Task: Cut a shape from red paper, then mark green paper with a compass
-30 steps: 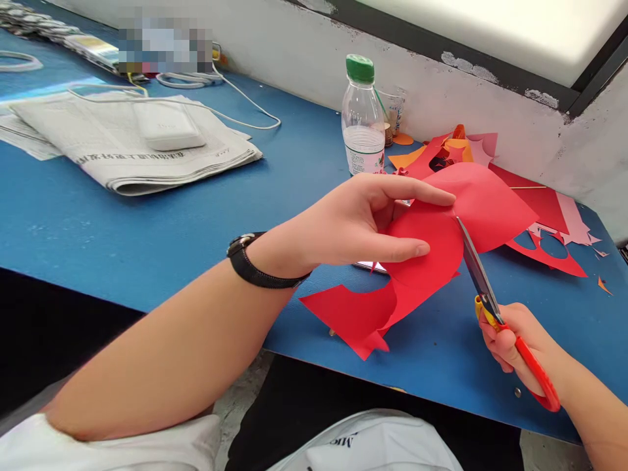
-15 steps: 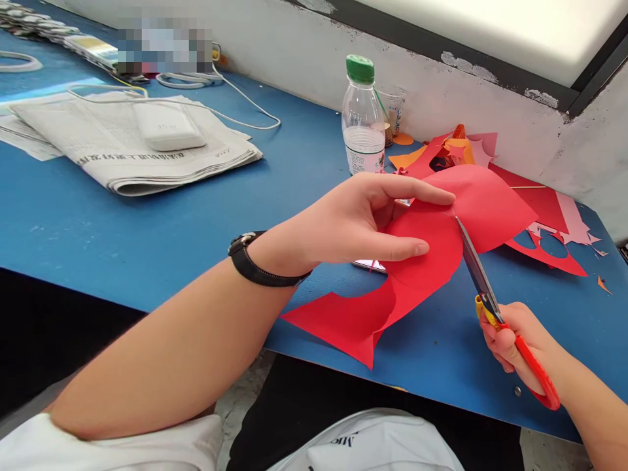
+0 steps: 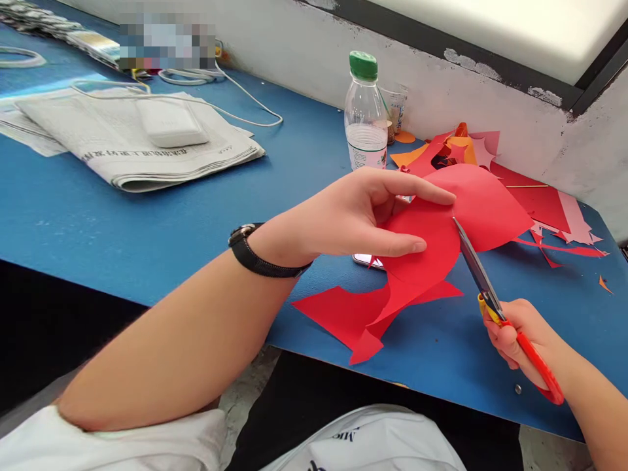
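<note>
My left hand (image 3: 358,212) pinches a sheet of red paper (image 3: 432,242) above the blue table (image 3: 147,222), thumb underneath and fingers on top. A black watch sits on that wrist. My right hand (image 3: 520,337) grips red-handled scissors (image 3: 483,288); their blades point up and left into the red paper, just right of my left fingertips. A cut flap of the same red paper (image 3: 353,314) hangs down toward the table's front edge.
A water bottle with a green cap (image 3: 366,114) stands behind the paper. Red, pink and orange paper scraps (image 3: 540,196) lie at the back right by the wall. A folded newspaper (image 3: 147,147) with a white box on it lies at the left, with cables behind.
The scissors have edged slightly up and left into the paper. The hanging red flap has shifted and folded differently below my left hand. The camera moved a little.
</note>
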`<action>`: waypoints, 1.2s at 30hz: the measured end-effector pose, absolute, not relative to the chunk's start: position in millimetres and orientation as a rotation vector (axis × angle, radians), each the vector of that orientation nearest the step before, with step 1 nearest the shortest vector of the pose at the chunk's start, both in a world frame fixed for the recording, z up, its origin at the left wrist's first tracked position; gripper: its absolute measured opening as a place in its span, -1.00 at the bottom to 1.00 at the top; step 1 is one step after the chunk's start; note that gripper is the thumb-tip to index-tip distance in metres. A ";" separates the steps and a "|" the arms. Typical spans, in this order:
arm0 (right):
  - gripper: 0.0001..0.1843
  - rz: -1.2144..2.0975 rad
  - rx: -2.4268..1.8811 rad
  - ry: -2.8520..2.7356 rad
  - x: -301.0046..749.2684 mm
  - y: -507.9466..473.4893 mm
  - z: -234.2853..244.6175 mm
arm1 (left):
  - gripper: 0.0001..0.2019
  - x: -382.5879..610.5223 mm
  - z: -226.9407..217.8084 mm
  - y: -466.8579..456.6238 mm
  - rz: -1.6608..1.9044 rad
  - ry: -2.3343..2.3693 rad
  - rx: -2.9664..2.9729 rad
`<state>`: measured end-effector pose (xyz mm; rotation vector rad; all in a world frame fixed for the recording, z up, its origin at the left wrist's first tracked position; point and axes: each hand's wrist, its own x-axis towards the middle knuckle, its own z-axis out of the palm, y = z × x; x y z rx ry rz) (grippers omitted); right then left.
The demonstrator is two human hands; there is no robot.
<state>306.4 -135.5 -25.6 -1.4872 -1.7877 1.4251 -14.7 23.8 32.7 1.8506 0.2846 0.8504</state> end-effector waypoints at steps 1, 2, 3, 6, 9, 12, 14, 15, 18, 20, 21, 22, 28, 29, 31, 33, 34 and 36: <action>-0.15 1.429 -1.485 -1.773 306.5 -135.4 -25.6 | -0.54 -14.3 32.4 24.2 0.851 0.280 1.855; -0.14 1.434 -1.489 -1.756 306.2 -135.5 -25.3 | -0.54 -13.7 32.1 24.8 0.855 0.273 1.860; -0.14 1.438 -1.492 -1.743 305.6 -135.8 -24.6 | -0.53 -12.7 31.5 25.6 0.863 0.263 1.868; -0.15 1.423 -1.515 -1.681 302.1 -137.4 -20.2 | -0.49 -8.5 27.9 29.1 0.935 0.238 1.922; -0.14 1.397 -1.550 -1.557 300.8 -137.8 -17.0 | -0.40 -4.1 21.7 32.4 1.058 0.236 1.986; -0.12 1.417 -1.535 -1.538 303.9 -135.8 -19.8 | -0.41 -1.0 16.2 33.5 1.118 0.240 1.993; -0.12 1.436 -1.500 -1.574 305.9 -134.2 -23.3 | -0.47 0.6 14.7 33.0 1.121 0.256 1.962; -0.13 1.435 -1.493 -1.587 306.1 -133.8 -24.7 | -0.50 1.3 14.8 32.3 1.124 0.271 1.933; -0.15 1.409 -1.513 -1.582 303.3 -134.2 -26.2 | -0.61 3.5 17.3 29.3 1.105 0.329 1.805; -0.16 1.423 -1.531 -1.576 300.7 -135.1 -26.2 | -0.65 4.4 19.4 26.8 1.070 0.363 1.726; -0.17 1.435 -1.532 -1.587 299.9 -135.5 -26.3 | -0.65 4.7 20.2 25.6 1.052 0.380 1.697; -0.18 1.442 -1.530 -1.601 299.5 -135.8 -26.7 | -0.64 4.7 20.8 24.5 1.040 0.397 1.676; -0.16 1.447 -1.507 -1.669 301.4 -137.3 -30.4 | -0.62 2.9 23.8 20.2 1.046 0.459 1.671; -0.16 1.447 -1.508 -1.684 301.7 -137.6 -30.4 | -0.63 2.6 24.7 19.7 1.051 0.464 1.685; -0.16 1.436 -1.504 -1.714 302.1 -138.1 -29.8 | -0.63 2.1 26.8 18.9 1.064 0.468 1.713; -0.17 1.419 -1.498 -1.726 302.4 -138.0 -29.0 | -0.64 1.6 29.2 18.2 1.075 0.467 1.736; -0.18 1.411 -1.498 -1.724 302.6 -137.8 -28.7 | -0.65 1.3 30.3 18.1 1.084 0.469 1.747; -0.17 1.421 -1.503 -1.708 303.0 -137.0 -28.7 | -0.67 0.5 32.4 18.5 1.105 0.468 1.783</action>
